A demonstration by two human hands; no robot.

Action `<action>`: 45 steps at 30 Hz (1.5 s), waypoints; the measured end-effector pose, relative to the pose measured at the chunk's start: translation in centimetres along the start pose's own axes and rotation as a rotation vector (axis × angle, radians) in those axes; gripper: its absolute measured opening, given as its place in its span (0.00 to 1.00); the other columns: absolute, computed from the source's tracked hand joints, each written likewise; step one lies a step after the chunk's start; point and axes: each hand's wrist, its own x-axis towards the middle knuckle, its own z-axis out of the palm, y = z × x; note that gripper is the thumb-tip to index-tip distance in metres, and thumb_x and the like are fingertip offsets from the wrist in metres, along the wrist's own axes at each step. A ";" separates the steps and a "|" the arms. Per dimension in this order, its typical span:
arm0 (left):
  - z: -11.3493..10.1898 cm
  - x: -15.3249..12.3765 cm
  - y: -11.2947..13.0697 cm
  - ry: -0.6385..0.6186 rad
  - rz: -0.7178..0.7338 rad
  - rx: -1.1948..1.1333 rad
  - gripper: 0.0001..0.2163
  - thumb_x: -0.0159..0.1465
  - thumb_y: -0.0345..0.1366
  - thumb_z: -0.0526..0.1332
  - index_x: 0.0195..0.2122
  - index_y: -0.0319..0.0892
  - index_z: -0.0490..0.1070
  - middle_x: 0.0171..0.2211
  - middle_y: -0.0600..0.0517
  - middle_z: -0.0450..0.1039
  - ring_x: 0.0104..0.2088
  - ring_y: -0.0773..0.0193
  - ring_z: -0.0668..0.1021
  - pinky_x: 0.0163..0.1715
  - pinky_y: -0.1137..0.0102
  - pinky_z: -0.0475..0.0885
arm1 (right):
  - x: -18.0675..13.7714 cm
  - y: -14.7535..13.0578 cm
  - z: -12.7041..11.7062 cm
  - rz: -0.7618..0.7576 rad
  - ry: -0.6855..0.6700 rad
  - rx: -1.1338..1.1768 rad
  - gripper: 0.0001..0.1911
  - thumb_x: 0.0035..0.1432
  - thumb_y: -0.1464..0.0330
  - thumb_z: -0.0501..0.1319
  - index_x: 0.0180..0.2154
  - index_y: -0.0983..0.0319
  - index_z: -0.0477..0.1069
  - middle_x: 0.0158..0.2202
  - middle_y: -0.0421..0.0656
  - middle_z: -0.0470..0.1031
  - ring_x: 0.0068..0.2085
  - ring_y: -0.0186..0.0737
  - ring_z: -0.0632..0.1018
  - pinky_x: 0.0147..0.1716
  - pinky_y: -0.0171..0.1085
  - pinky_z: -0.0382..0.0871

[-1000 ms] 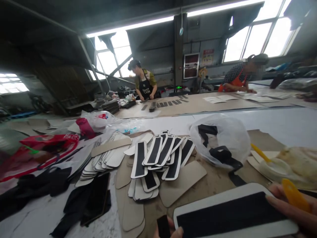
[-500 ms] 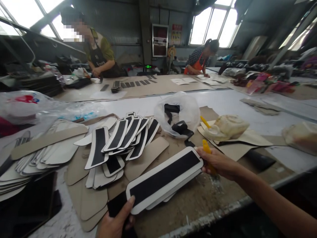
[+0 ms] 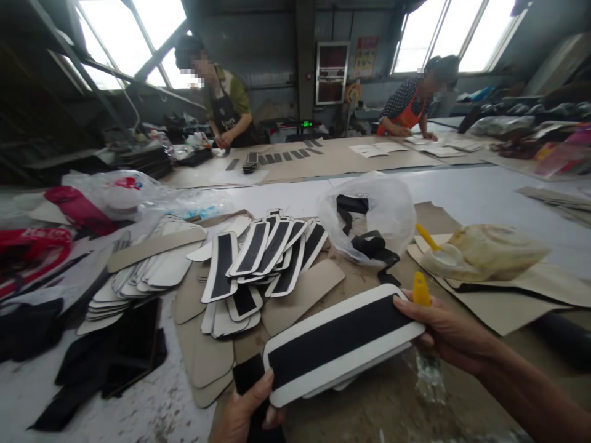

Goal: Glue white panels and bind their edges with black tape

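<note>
I see my left hand and right hand each in closed grip on one end of the black-and-white panel; right also holds a yellow scraper, above the desk

Landmark: fanned pile of panels on desk. Left of pile: stack of blanks. Right of pile: bag with straps inside. Before pile: panel held between hands, left, right. Behind pile: two people at far desk.
</note>
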 end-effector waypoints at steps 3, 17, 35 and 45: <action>-0.8 1.1 1.4 -0.147 0.000 -0.032 0.19 0.46 0.45 0.71 0.17 0.37 0.65 0.09 0.57 0.55 0.13 0.76 0.59 0.15 0.79 0.54 | 1.7 -0.8 0.8 0.005 -0.019 -0.063 0.26 0.50 0.50 0.66 0.24 0.63 0.57 0.14 0.31 0.53 0.17 0.24 0.50 0.16 0.25 0.41; -1.4 3.6 3.8 0.101 0.193 0.462 0.22 0.49 0.54 0.65 0.26 0.35 0.72 0.13 0.57 0.60 0.16 0.73 0.60 0.15 0.78 0.53 | 1.0 -3.4 2.2 -0.374 0.238 -0.136 0.26 0.56 0.45 0.57 0.35 0.63 0.73 0.33 0.45 0.72 0.33 0.39 0.72 0.30 0.32 0.68; 0.2 1.9 -3.2 -0.200 0.211 0.638 0.18 0.59 0.49 0.57 0.21 0.40 0.63 0.15 0.57 0.58 0.19 0.71 0.60 0.21 0.74 0.54 | 0.0 5.8 6.6 -0.276 0.073 -0.420 0.16 0.60 0.55 0.58 0.33 0.62 0.67 0.24 0.38 0.69 0.26 0.35 0.71 0.28 0.33 0.66; 0.3 2.2 -3.6 -0.157 0.180 0.633 0.18 0.57 0.50 0.57 0.20 0.40 0.63 0.14 0.58 0.58 0.17 0.71 0.60 0.20 0.73 0.53 | -1.0 5.1 7.0 -0.351 0.213 -0.533 0.13 0.60 0.57 0.56 0.33 0.61 0.68 0.22 0.38 0.70 0.26 0.37 0.72 0.27 0.33 0.67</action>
